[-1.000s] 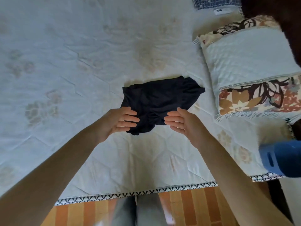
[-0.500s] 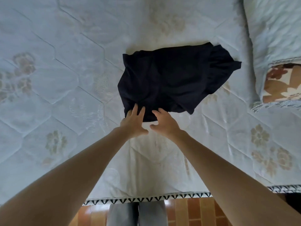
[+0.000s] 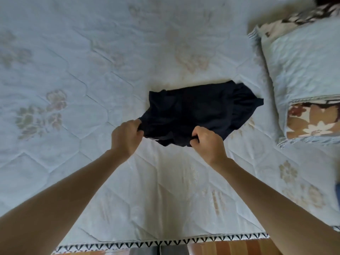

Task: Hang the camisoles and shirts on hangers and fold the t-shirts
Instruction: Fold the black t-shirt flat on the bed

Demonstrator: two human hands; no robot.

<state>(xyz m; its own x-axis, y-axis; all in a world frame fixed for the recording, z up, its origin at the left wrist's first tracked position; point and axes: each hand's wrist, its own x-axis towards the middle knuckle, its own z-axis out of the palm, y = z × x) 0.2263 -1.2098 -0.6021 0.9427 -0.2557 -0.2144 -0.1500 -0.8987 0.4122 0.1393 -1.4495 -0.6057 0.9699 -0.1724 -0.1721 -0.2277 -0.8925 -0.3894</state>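
Dark garment [image 3: 198, 111] lies crumpled on the quilt [image 3: 92, 89], centre of view, slightly toward 2 o'clock, its far corner reaching toward the pillows [image 3: 301, 63] at 3 o'clock but not touching them. Left hand [image 3: 125, 138] clenched on the near-left edge of the cloth, fingers curled into it; right hand [image 3: 209, 142] likewise fisted on the near edge, at about 4 o'clock from the left. Both grip the same near hem or neckline; which it is I cannot tell. A pale sliver, maybe a label, shows between the hands. Risks, as I judge them: the cloth is bunched, so the fists may hold more than one layer, and a lift could bring it up twisted, or inside out, and make for a lopsided fold. The hands sit close together, so the far part would hang in a sagging heap rather than open flat. The fabric looks thin and limp, likely slippery, and could slide from a shallow pinch if shaken out hard. Whether it is a t-shirt or a camisole is unclear while crumpled; a wrong guess sends it to the wrong treatment. Materials: garment near black, matte, soft, ruffled at the 3 o'clock side. Quilt pale, stitched in hexagon-like panels with faded flower prints, dark triangle trim along its near edge. Pillows padded, one with a brown floral cover.
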